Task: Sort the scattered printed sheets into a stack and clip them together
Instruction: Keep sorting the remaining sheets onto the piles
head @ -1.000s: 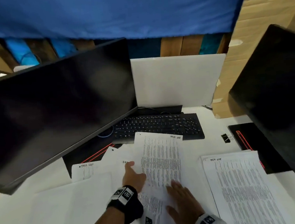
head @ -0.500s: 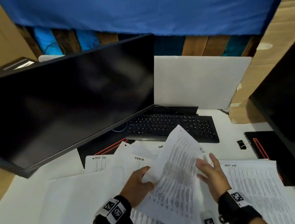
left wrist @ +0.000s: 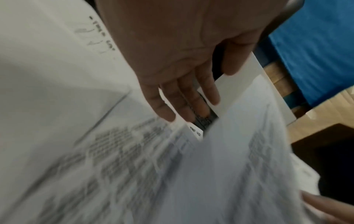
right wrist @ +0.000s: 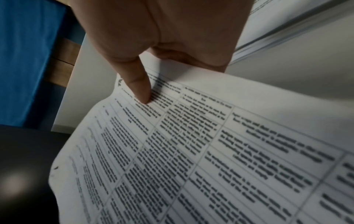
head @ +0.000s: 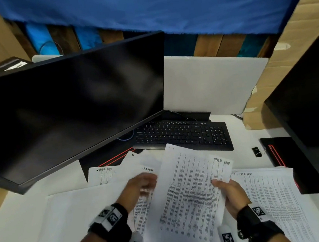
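A printed sheet (head: 190, 195) is lifted off the desk, and my right hand (head: 221, 186) pinches its right edge; in the right wrist view the thumb (right wrist: 139, 87) presses on the printed table (right wrist: 191, 151). My left hand (head: 144, 182) is blurred, just left of that sheet, with straight fingers (left wrist: 184, 106) over the loose sheets (head: 103, 176) and holding nothing. More printed sheets lie in a stack (head: 273, 197) at the right. A black binder clip (head: 257, 152) sits on the desk beyond that stack.
A black keyboard (head: 183, 134) lies behind the papers. A large dark monitor (head: 67, 113) overhangs the left side, and another dark screen (head: 311, 107) stands at the right. A black pad with red trim (head: 285, 154) lies beside the clip. A large blank sheet (head: 76, 215) covers the near left.
The sheet was lifted from the desk by both hands. My left hand has since let go of its left edge and moved left, while my right hand keeps hold of the right edge.
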{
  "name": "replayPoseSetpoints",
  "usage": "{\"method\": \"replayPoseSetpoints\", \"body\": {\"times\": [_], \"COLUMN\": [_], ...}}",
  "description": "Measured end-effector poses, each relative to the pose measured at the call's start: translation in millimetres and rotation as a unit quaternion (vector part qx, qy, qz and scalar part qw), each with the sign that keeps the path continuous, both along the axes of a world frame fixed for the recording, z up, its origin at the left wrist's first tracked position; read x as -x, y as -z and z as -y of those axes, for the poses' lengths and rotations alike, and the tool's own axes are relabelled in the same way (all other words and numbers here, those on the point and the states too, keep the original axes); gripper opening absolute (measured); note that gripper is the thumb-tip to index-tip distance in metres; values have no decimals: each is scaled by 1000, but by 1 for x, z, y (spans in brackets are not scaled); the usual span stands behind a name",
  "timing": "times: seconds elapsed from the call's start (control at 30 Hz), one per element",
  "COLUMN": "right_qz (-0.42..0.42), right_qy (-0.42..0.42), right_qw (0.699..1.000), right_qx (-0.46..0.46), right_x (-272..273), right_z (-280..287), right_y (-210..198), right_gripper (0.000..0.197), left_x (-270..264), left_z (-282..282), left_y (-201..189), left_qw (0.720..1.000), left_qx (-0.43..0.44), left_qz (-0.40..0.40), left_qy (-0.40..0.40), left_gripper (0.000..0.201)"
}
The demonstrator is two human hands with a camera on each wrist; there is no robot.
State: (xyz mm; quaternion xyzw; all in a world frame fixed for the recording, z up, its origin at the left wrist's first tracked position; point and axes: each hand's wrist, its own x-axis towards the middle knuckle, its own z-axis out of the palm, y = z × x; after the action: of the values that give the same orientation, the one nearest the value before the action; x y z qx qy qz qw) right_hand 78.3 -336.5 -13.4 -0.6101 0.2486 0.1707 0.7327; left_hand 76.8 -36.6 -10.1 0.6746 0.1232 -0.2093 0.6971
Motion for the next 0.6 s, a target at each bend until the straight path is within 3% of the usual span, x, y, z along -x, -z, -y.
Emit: {"method": "replayPoseSetpoints", "body": {"times": [0.07,0.1,0.17,0.23,0.33,0.37,0.4,0.43,0.53,0.6], "right_qz": [-10,-11,-4,-7,7,15,20,25,37,55], "right_qy": [-7,-15,-45,-101,-166,-173,-170,-166,-137,-105], "right_qw": [1000,1000,998,993,982,980,979,978,972,972], "right_qx": [10,17,41,66,91,100,113,126,186,201], "right_x": [4,7,15,23,33,34,34,35,35,34], "right_z": [0,-2,-7,-13,-27,-28,-29,-31,-33,-33], "right_y": [2,2,3,2,-8,-8,-5,-4,6,4], "right_gripper": [37,40,37,31,27,23,20,21,45,35], "left_x": [-24,-36,-55,-69,-75,-74,-74,-73,-69,-62], "left_z": [-11,-16,-20,-20,-13,-11,-11,-12,-16,-14], "left_y": [7,11,14,17,15,14,14,14,10,0], "left_qw": [988,967,915,865,747,729,737,764,885,939], "left_qx": [-135,-230,-371,-463,-597,-614,-607,-579,-411,-289], "left_qz": [70,106,146,131,111,115,118,115,112,124], "left_qy": [-9,7,60,145,270,279,273,259,190,142], "left_gripper": [26,29,37,43,40,37,32,26,10,15]}}
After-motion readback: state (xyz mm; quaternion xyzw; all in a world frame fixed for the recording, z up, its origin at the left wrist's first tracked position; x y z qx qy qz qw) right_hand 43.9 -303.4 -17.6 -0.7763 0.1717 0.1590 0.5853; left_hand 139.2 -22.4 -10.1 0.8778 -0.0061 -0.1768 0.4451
